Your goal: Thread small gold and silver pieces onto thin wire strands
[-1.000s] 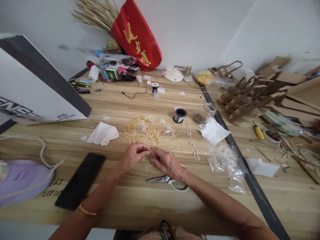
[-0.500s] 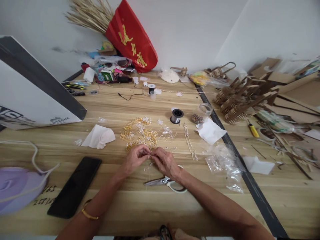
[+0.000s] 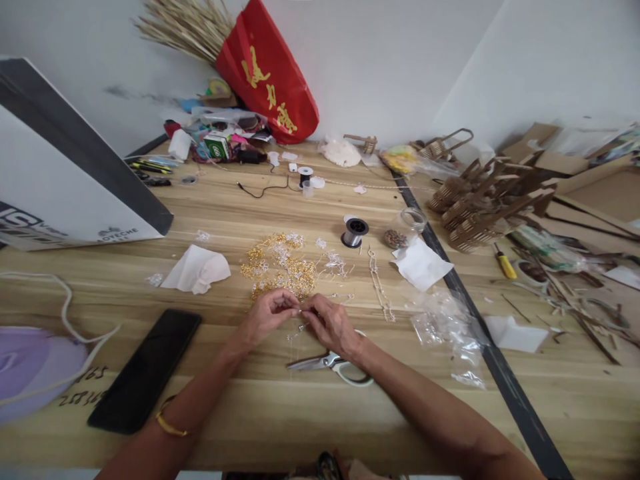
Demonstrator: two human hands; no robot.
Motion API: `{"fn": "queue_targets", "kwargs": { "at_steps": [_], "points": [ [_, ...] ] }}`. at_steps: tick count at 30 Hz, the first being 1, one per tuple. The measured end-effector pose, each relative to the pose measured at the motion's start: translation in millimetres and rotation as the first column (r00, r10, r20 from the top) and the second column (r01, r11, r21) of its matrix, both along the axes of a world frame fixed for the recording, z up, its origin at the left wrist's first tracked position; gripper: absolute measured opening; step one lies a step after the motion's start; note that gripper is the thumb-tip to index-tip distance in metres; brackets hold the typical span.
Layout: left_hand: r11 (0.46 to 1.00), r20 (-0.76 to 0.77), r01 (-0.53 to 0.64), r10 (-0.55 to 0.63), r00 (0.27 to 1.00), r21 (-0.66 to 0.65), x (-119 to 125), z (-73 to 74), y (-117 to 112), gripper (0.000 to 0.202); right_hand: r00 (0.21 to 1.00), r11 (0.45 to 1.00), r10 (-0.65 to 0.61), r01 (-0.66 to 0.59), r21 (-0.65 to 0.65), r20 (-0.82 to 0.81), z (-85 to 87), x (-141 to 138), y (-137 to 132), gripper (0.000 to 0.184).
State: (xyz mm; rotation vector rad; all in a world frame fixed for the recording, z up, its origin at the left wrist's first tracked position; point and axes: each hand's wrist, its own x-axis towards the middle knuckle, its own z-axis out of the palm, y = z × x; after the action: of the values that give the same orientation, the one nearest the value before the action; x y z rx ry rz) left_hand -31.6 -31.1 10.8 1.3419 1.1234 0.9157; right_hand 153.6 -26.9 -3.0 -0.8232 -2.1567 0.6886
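Observation:
My left hand (image 3: 267,313) and my right hand (image 3: 331,325) meet fingertip to fingertip over the wooden table (image 3: 280,413). Both pinch a tiny beaded piece on a thin thread that dangles just below the fingertips; it is too small to make out clearly. Just beyond the hands lies a heap of gold and white beads (image 3: 280,265). Scissors (image 3: 327,365) with pale handles lie under my right wrist. A finished bead strand (image 3: 379,285) lies to the right of the heap.
A black phone (image 3: 145,370) lies at my left, a crumpled tissue (image 3: 196,269) beyond it. A wire spool (image 3: 354,231), a small glass jar (image 3: 407,225), white paper (image 3: 421,263) and plastic bags (image 3: 450,330) sit right. A large white box (image 3: 65,173) stands left; wooden parts (image 3: 490,200) clutter the right.
The hands have stayed together at the same spot with small finger movements. The view has shifted slightly as my head moved.

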Motion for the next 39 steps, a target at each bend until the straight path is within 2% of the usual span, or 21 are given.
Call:
{"fn": "queue_targets", "kwargs": {
  "at_steps": [7,13,22,39],
  "points": [
    [0.998,-0.094,0.006,0.000,0.996,0.059,0.4,-0.1,-3.3,0.013,1.000,1.000,-0.001,0.001,-0.007,-0.023,-0.5,-0.1,1.0,0.011],
    [0.992,-0.226,0.015,0.013,0.974,0.121,2.0,7.2,-6.0,0.014,0.999,0.999,0.020,-0.021,-0.036,-0.046,-0.5,0.6,1.1,0.009],
    [0.989,-0.231,0.049,-0.016,0.973,0.137,0.0,1.2,-6.4,0.019,0.998,0.999,0.032,-0.034,-0.032,-0.061,-3.4,2.1,0.8,0.010],
    [0.984,-0.287,0.118,-0.076,0.955,0.132,-3.3,1.6,-4.2,0.019,0.998,0.998,0.068,-0.068,-0.017,-0.014,-3.3,0.5,1.8,0.013]
  ]
}}
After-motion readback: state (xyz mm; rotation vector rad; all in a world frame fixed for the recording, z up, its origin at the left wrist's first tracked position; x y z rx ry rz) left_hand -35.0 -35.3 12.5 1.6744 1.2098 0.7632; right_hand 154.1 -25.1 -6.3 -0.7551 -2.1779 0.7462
